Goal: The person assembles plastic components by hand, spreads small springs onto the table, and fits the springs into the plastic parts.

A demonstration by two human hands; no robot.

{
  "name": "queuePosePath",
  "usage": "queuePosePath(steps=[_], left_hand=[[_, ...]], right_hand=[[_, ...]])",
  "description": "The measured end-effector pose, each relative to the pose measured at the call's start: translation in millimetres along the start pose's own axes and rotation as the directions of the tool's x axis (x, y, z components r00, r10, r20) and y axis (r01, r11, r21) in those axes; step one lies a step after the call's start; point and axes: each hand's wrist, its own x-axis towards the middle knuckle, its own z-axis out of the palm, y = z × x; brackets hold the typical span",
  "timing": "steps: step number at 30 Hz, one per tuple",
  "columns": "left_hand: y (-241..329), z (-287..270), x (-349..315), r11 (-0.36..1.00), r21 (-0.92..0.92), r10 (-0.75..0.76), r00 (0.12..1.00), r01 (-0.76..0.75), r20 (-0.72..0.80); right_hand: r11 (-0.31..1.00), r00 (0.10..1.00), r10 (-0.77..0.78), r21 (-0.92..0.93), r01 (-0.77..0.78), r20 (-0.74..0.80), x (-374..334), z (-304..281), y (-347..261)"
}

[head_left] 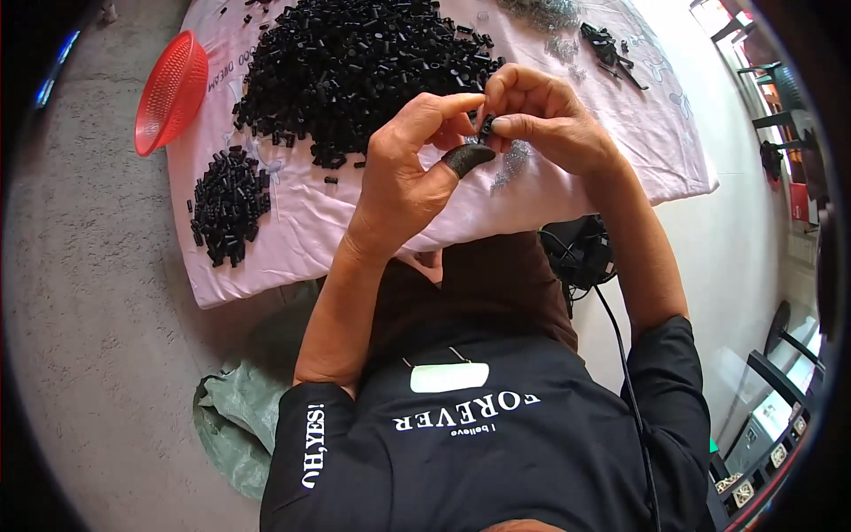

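Observation:
My hands meet above the near edge of a cloth-covered table. A small black cylindrical part [487,127] is pinched between the thumb and forefinger of my right hand [554,120]. My left hand [409,160] curls in from the other side with its fingertips at that part; whatever it grips is too small to make out. A black finger cover [468,160] sits on the left thumb. Under the hands lie some tiny silvery bits [511,168]. Beyond them spreads a large heap of black cylindrical parts [355,71], and a smaller pile of black parts [229,204] lies to the left.
A red perforated basket [173,93] leans at the table's left edge. More silvery bits [542,16] and a cluster of black pieces [612,55] lie at the far right of the pink cloth [301,257]. A black cable [620,341] hangs beside my right arm. A green bag [239,421] rests on the floor.

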Motion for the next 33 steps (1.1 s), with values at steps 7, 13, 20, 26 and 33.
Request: queuePosePath(steps=[7,13,20,26,33], left_hand=[[1.2,-6.0,6.3,0.988,0.108,0.096,0.989,-0.109,0.116],[10.5,-6.7,7.9,0.974,0.179,0.101,0.977,-0.136,0.189],[9.3,-0.1,5.8,0.944,0.256,0.172,0.971,-0.21,0.164],[8.5,5.2,3.4,0.922,0.288,0.228,0.963,-0.261,0.143],[3.3,8.9,0.6,0.91,0.304,0.261,0.96,-0.281,0.105]], right_hand=[[0.999,0.999,0.037,0.034,-0.038,0.019,-0.3,-1.7,1.0],[0.998,0.999,0.04,0.039,-0.039,-0.008,-0.7,0.0,-1.3],[0.997,0.998,0.068,0.03,-0.068,0.006,-1.8,-2.0,-2.8],[0.994,0.995,0.102,0.046,-0.102,0.004,-3.5,-4.5,-2.4],[0.993,0.995,0.096,0.067,-0.096,-0.004,-0.7,-1.5,-3.2]])
